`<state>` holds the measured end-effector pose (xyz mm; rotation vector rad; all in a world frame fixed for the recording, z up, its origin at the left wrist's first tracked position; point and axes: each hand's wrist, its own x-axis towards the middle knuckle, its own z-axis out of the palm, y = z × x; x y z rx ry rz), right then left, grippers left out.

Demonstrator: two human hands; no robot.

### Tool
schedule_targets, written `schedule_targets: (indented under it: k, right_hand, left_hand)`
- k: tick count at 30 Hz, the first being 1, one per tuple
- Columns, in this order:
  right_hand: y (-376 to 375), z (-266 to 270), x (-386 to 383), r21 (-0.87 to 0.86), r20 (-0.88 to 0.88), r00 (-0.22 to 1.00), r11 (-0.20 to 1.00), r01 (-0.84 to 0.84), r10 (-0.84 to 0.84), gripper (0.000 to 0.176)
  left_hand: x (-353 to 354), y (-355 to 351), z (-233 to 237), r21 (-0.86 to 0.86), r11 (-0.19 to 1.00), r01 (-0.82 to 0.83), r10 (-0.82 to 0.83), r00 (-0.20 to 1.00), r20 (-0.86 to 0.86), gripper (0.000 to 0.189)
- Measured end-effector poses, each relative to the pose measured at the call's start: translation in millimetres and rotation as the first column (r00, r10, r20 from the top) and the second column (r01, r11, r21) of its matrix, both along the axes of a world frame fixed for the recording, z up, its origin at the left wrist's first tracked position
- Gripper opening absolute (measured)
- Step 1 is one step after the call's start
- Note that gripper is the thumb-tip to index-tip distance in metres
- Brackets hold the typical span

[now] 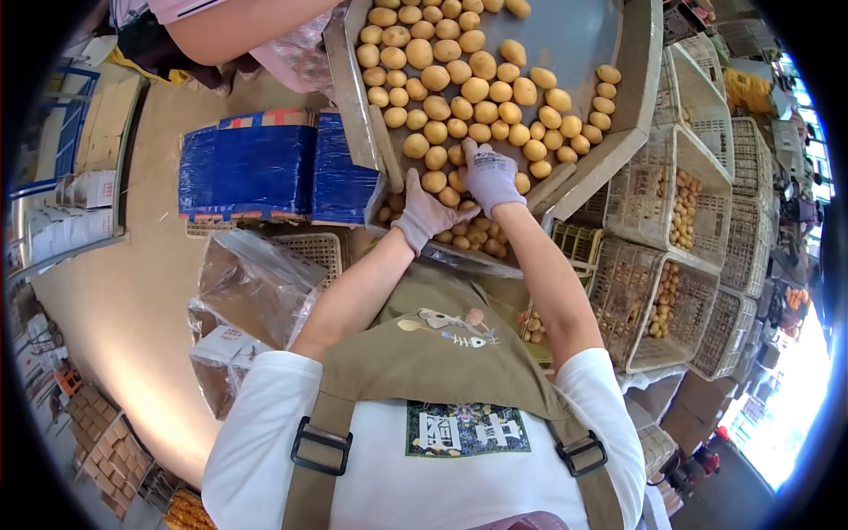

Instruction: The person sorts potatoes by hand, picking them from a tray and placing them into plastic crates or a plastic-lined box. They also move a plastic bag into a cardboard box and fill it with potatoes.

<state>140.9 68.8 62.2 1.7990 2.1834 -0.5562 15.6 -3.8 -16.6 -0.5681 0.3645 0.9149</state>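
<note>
Many small yellow potatoes lie on a grey metal sorting tray with raised sides. My left hand, in a pale glove, is at the tray's near opening with thumb and fingers spread apart, beside several potatoes. My right hand, gloved too, reaches over the near potatoes with its fingers extended against them. Both hands are close together, and their fingers cover part of the potatoes. Below them, more potatoes rest in a plastic-lined container.
White plastic crates holding potatoes are stacked on the right. Blue-wrapped boxes stand left of the tray, with a clear plastic bag nearer me. Another person's arm shows at the upper left. Brown cartons are piled at the lower left.
</note>
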Motion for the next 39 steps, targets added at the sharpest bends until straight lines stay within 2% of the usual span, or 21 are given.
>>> schedule_targets:
  k: [5,6,7,8,9,10,11,14,15,18,21,22,23,24,28,30,32,34,36,37,39]
  right_hand:
    - [-24,-4,25,-0.007,-0.577,0.788,0.965,0.261,-0.217,0.049]
    - [-29,-9,29,-0.166,-0.745,0.564,0.918,0.360,-0.356,0.045]
    - [-30,-9,45,-0.588,-0.715,0.265,0.762,0.272,-0.647,0.044]
    - [-41,0,48,-0.746,-0.666,-0.119,0.662,0.076,-0.737,0.045]
    - [-52,9,50,-0.798,-0.452,-0.459,0.577,-0.174,-0.764,0.048]
    - [-59,13,50,-0.773,-0.385,-0.563,0.589,-0.237,-0.731,0.057]
    - [-65,14,49,-0.752,-0.440,-0.570,0.632,-0.188,-0.694,0.058]
    - [-69,22,54,-0.690,-0.560,-0.570,0.719,-0.080,-0.601,0.064]
    - [-70,34,51,-0.720,-0.569,-0.562,0.694,-0.012,-0.600,0.067]
    - [-73,52,55,-0.664,-0.680,-0.506,0.738,0.120,-0.530,0.066]
    - [-84,58,81,-0.624,-0.720,-0.543,0.744,0.236,-0.432,0.065]
    - [-93,65,94,-0.629,-0.707,-0.593,0.727,0.276,-0.386,0.066]
    - [-107,67,113,-0.604,-0.716,-0.637,0.711,0.360,-0.285,0.063]
    - [-124,67,138,-0.575,-0.740,-0.648,0.669,0.472,-0.179,0.060]
    - [-237,63,269,-0.447,-0.850,-0.480,0.188,0.875,0.215,0.038]
    - [-322,62,353,-0.502,-0.761,-0.451,0.017,0.865,0.466,0.026]
    - [-385,68,398,-0.604,-0.616,-0.425,-0.052,0.795,0.663,0.020]
    - [-379,60,403,-0.564,-0.693,-0.372,-0.144,0.813,0.617,0.018]
    - [-342,38,386,-0.478,-0.749,-0.466,0.104,0.872,0.471,0.019]
    - [-285,61,336,-0.455,-0.860,-0.414,-0.081,0.887,0.299,0.022]
    - [-192,77,261,-0.178,-0.976,-0.175,0.008,0.984,-0.133,0.025]
  left_hand:
    - [-4,2,1,-0.105,0.994,0.010,-0.008,1.000,0.018,0.100]
    - [-1,-2,2,0.058,0.998,-0.014,0.021,0.993,-0.114,0.104]
    - [-2,0,2,0.057,0.998,-0.002,0.009,0.993,-0.117,0.104]
    - [-3,2,0,0.056,0.998,0.009,-0.003,0.993,-0.121,0.103]
    - [-3,2,0,0.089,0.994,0.060,-0.040,0.977,-0.211,0.102]
    - [-3,0,-1,0.157,0.987,0.035,-0.014,0.990,-0.138,0.099]
    - [-4,-2,-3,0.221,0.975,0.012,0.001,0.998,-0.059,0.095]
    - [-4,-2,-2,0.575,0.789,0.217,0.076,0.894,-0.442,0.086]
    - [-5,-1,-5,0.597,0.783,0.175,0.083,0.922,-0.378,0.084]
    - [-6,3,-11,0.493,0.870,-0.027,0.020,1.000,0.021,0.078]
    - [-5,10,-10,0.419,0.892,0.169,-0.010,0.935,-0.356,0.074]
    - [-6,12,-10,0.416,0.845,0.336,-0.012,0.790,-0.613,0.075]
    - [-8,12,-5,0.304,0.928,0.216,-0.065,0.896,-0.439,0.074]
    - [-8,12,-1,0.141,0.984,0.106,-0.067,0.964,-0.256,0.072]
    - [-16,18,-18,0.339,0.881,0.330,-0.167,0.887,-0.430,0.074]
    - [-8,20,28,-0.090,0.977,0.191,-0.205,0.959,-0.195,0.076]
    - [-15,21,-5,-0.064,0.975,0.214,-0.222,0.961,-0.167,0.076]
    - [-14,20,-8,0.117,0.961,0.250,-0.215,0.944,-0.249,0.069]
    - [-9,14,-7,0.283,0.920,0.272,-0.158,0.917,-0.367,0.063]
    - [-7,13,-7,0.335,0.905,0.264,-0.128,0.917,-0.377,0.062]
    - [-7,12,-2,0.392,0.885,0.252,-0.101,0.925,-0.368,0.059]
